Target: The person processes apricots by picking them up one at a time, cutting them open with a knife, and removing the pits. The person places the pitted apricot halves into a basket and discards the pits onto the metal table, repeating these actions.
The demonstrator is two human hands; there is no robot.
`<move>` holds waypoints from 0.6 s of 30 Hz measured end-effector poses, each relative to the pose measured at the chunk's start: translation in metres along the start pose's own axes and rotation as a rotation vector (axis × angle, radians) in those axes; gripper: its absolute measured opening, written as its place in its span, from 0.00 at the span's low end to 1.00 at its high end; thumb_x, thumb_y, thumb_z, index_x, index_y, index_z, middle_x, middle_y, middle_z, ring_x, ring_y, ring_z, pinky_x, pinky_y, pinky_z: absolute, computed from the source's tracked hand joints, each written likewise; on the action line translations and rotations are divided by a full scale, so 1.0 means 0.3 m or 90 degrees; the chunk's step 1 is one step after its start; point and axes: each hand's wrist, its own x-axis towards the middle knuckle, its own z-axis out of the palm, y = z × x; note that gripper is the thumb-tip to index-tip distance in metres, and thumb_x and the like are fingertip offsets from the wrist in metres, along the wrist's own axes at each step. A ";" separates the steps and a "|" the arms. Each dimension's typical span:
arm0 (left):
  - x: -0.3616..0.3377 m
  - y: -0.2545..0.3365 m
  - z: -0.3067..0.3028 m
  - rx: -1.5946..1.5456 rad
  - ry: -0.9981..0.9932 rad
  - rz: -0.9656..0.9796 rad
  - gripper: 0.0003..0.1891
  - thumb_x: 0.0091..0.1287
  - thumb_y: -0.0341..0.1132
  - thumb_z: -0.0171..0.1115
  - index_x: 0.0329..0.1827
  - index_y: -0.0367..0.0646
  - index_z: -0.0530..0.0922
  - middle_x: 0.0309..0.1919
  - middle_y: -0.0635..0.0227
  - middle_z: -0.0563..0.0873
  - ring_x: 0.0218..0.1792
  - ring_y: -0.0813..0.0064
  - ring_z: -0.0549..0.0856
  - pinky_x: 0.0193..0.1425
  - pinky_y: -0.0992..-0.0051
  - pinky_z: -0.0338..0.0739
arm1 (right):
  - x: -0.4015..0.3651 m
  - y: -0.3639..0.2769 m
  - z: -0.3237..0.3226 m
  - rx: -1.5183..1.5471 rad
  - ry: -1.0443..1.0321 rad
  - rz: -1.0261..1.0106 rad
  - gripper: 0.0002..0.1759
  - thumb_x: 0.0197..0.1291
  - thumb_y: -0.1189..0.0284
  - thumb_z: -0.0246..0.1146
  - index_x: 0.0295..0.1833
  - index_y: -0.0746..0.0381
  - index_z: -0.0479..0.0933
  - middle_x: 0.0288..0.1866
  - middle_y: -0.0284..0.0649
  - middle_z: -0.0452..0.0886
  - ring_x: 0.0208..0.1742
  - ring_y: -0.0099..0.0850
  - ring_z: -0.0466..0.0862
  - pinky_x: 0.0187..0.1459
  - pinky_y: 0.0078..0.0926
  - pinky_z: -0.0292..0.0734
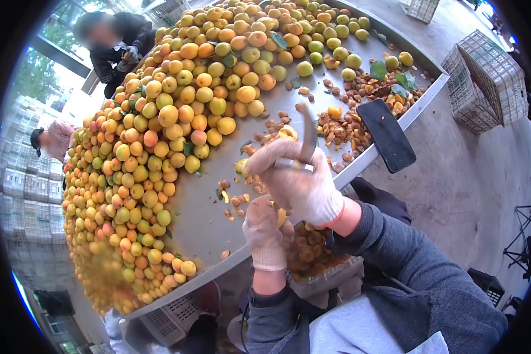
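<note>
A right hand [295, 183] in a knitted white cloth glove is closed around the handle of a knife [308, 138] with a curved grey blade pointing upward. Just below it, the gloved left hand [265, 233] is curled around a yellow apricot [282, 217], mostly hidden by the fingers. Both hover at the edge of a smooth metal table [200, 206] heaped with round yellow-orange apricots [159, 135], beside scattered brown pits [342, 127] and a flat black phone [386, 134].
</note>
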 end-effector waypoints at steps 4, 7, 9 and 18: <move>0.009 -0.008 -0.019 0.163 -0.019 0.084 0.10 0.72 0.31 0.47 0.50 0.39 0.74 0.27 0.66 0.80 0.21 0.82 0.79 0.18 0.87 0.67 | 0.046 0.057 -0.062 0.351 0.043 0.133 0.07 0.60 0.79 0.58 0.43 0.63 0.79 0.21 0.30 0.70 0.18 0.17 0.67 0.20 0.17 0.60; 0.002 -0.003 -0.034 0.415 -0.080 0.294 0.11 0.74 0.34 0.45 0.51 0.41 0.74 0.26 0.65 0.79 0.16 0.81 0.74 0.16 0.87 0.63 | 0.057 0.073 -0.061 0.334 0.128 0.122 0.09 0.61 0.79 0.55 0.46 0.62 0.76 0.18 0.27 0.63 0.15 0.18 0.61 0.16 0.16 0.52; 0.011 -0.029 -0.057 0.253 -0.078 0.179 0.12 0.75 0.36 0.45 0.54 0.42 0.74 0.29 0.64 0.80 0.15 0.81 0.72 0.15 0.86 0.63 | 0.066 0.101 -0.067 0.441 0.170 0.165 0.11 0.61 0.78 0.54 0.49 0.61 0.74 0.18 0.27 0.59 0.15 0.18 0.58 0.16 0.17 0.49; 0.054 0.015 -0.099 -0.335 0.036 -0.005 0.19 0.70 0.32 0.58 0.64 0.45 0.69 0.44 0.63 0.82 0.36 0.76 0.83 0.32 0.81 0.81 | 0.048 0.018 -0.044 0.144 0.165 0.077 0.08 0.63 0.77 0.55 0.46 0.59 0.78 0.22 0.27 0.68 0.16 0.18 0.63 0.16 0.19 0.57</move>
